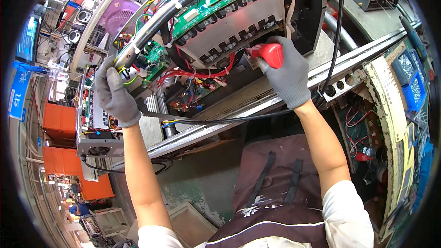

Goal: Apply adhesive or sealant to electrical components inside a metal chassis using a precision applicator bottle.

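Observation:
My left hand [115,93], in a grey glove, has its fingers curled at the lower end of a thick black cable [158,26], with a yellow-green wire beside them. My right hand [288,72], also gloved, grips a tool with a rounded red handle [272,55]; its working end is hidden. That tool is against the lower right part of an open electrical unit, below a metal plate [239,22] with rows of black components. A green circuit board [225,1] runs along the plate's top. Red wires [197,73] bunch beneath it.
The unit rests on a bench with a metal rail edge [202,133]. A thinner black cable [229,120] droops across the front. Blue bins [413,87] of small parts stand at right. Orange crates [59,117] and a grey fan box [100,148] are at left.

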Motion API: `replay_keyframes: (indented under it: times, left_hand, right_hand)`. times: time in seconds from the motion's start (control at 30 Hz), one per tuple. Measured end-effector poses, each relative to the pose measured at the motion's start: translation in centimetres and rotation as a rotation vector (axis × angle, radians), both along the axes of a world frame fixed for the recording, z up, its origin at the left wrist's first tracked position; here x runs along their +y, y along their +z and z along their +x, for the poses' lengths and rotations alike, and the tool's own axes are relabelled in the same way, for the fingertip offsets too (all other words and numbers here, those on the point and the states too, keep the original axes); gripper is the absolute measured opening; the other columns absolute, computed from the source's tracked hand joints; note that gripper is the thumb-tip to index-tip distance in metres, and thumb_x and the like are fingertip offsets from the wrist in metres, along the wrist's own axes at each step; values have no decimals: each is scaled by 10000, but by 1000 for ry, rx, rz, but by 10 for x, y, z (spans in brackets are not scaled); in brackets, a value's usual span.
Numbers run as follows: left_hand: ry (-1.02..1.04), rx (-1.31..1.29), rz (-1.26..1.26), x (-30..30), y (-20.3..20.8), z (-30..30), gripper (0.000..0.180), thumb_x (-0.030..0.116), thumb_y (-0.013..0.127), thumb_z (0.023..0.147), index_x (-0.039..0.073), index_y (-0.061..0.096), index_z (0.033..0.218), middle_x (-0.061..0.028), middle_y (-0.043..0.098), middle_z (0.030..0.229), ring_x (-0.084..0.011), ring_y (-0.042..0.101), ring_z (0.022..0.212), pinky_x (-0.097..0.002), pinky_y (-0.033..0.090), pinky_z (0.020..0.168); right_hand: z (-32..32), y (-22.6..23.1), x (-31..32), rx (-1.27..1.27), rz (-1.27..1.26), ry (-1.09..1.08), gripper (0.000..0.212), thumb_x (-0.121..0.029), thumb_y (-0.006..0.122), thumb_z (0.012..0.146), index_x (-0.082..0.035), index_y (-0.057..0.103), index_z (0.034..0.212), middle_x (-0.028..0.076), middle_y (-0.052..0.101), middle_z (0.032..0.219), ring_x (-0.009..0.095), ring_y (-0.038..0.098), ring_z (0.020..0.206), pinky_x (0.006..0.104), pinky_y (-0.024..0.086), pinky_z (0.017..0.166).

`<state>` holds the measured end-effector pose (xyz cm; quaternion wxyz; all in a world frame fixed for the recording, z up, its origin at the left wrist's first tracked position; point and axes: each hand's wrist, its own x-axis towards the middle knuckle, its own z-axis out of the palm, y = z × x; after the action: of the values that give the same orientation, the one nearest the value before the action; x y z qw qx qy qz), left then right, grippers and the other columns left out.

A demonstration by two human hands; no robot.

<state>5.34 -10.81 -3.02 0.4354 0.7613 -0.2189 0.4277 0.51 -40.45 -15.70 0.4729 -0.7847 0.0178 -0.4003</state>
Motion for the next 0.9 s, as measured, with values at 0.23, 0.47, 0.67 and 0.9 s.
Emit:
replay_keyframes:
  times: [0.23,0.47,0.67,0.9]
  left_hand:
    - [-10,13,8,5,0,0,280,174,479,992,-12,594,1165,-112,596,1155,-152,587,987,-248,563,707]
    - [-19,9,17,2,2,-1,267,161,483,989,-12,599,1157,-101,611,1110,-141,593,937,-250,556,707]
    - [59,25,51,-2,2,-1,257,162,485,988,-6,608,1139,-92,622,1066,-145,585,926,-279,507,794]
    - [182,-273,218,9,5,13,133,99,577,912,45,672,987,-62,658,905,-162,600,835,-293,473,782]
  right_hand:
    - [-25,-5,-18,114,91,-30,454,-196,808,722,-59,583,1093,131,671,936,275,672,813,357,530,727]
    - [-55,-69,-49,44,1207,252,306,-261,587,908,-5,589,1074,79,648,921,145,620,713,279,522,613]
    - [-72,-79,-56,27,1401,390,371,-349,598,907,-28,584,1093,75,650,875,154,600,678,278,483,561]
    - [-88,-72,-48,6,1495,614,520,-419,677,855,-39,553,1188,82,639,1035,147,552,704,263,455,577]
